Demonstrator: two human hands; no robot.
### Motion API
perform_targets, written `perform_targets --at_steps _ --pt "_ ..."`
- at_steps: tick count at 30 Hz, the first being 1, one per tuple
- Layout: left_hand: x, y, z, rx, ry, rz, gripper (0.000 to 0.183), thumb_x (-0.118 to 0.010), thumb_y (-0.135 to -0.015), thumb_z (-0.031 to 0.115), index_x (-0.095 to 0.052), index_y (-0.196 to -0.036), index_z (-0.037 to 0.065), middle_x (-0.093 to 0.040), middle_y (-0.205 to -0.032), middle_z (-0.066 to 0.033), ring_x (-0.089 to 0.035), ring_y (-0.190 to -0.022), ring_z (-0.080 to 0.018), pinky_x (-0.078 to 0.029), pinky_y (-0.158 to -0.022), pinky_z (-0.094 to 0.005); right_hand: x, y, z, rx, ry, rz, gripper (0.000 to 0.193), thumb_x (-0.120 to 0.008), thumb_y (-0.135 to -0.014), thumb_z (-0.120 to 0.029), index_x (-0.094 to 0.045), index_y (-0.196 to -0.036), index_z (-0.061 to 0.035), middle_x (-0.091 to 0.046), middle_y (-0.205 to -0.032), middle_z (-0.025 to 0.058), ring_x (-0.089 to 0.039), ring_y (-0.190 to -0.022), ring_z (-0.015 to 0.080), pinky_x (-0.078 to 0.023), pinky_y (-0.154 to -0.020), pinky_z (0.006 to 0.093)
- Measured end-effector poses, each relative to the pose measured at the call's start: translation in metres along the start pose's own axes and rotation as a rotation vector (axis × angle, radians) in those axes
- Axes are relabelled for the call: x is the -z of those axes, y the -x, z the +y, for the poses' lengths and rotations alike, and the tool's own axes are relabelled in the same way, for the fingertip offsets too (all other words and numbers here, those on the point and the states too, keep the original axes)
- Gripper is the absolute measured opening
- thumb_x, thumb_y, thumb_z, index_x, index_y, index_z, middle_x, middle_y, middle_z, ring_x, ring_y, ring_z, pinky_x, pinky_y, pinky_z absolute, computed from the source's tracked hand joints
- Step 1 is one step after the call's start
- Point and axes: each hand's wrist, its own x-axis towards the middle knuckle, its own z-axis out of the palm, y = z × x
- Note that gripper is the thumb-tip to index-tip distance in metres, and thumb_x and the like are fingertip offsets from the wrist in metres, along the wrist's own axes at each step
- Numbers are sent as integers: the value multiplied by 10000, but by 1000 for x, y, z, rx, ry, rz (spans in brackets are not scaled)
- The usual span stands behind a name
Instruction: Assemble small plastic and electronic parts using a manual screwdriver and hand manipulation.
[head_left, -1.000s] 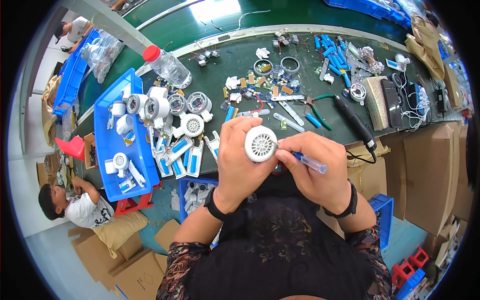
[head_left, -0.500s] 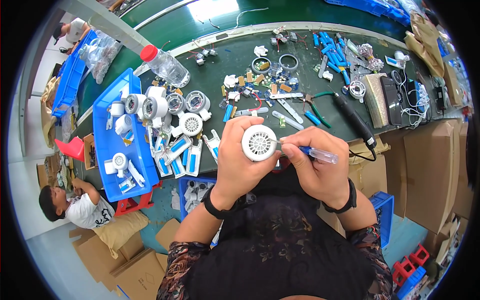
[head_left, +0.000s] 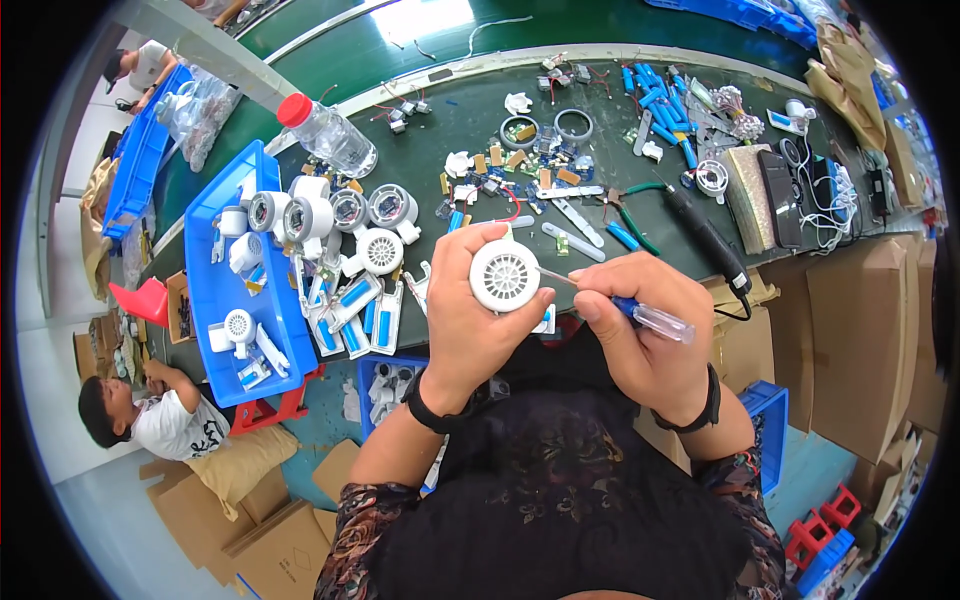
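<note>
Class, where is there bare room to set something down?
Bare: the dark bench between the clear bottle and a white plastic piece; the green belt between the loose white wire and the upper-right blue crate. Crowded: the white fan heads beside the blue tray, the heaped blue cells.

We could not see the back of the white fan head (head_left: 505, 276); the left hand (head_left: 462, 330) hid part of its side. The right hand (head_left: 662, 368) covered some of the screwdriver (head_left: 664, 323), whose tip was too small for us to judge contact. The upper edge cut off a blue crate (head_left: 745, 20).
</note>
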Motion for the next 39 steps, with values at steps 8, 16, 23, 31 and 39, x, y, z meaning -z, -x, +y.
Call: perform_targets --at_steps 8,16,23,31,39 --pt "0 0 2 -7 31 -14 648 -891 -661 107 -587 -1228 33 -582 -1189 -133 -608 -1077 -269 -506 -910 -363 -8 7 -1 -90 -82 71 159 -797 -871 -117 -686 -946 -31 -714 -831 70 -671 -660 158 -505 -597 267" --pt "9 3 -2 11 144 -30 663 -852 -735 73 -524 -1309 26 -584 -1234 -116 -612 -1118 -217 -536 -906 -332 7 20 7 -127 -234 13 104 -609 -997 -100 -546 -980 -20 -711 -980 174 -670 -884 169 -523 -801 272" --pt "18 -3 2 265 1155 -8 643 -744 -870 134 -438 -1428 46 -571 -1324 -135 -544 -1303 -314 -512 -1063 -459 -15 19 41 -608 -570 -197 273 -478 -1061 -177 -642 -1207 -14 -679 -1051 65 -595 -749 77 -453 -663 226" --pt "27 -6 -5 165 1366 -47 618 -663 -898 179 -436 -1465 85 -510 -1456 -162 -394 -1440 -383 -322 -1216 -516 -54 12 25 12 -110 -47 374 -892 -725 -142 -705 -1037 -58 -663 -1005 74 -632 -698 166 -499 -586 282" --pt "21 -6 0 45 1350 49 640 -682 -876 184 -428 -1457 94 -493 -1452 -153 -421 -1421 -360 -331 -1211 -519 -73 13 25 174 -44 4 338 -891 -680 -136 -715 -963 -80 -720 -902 71 -685 -755 244 -536 -617 336"
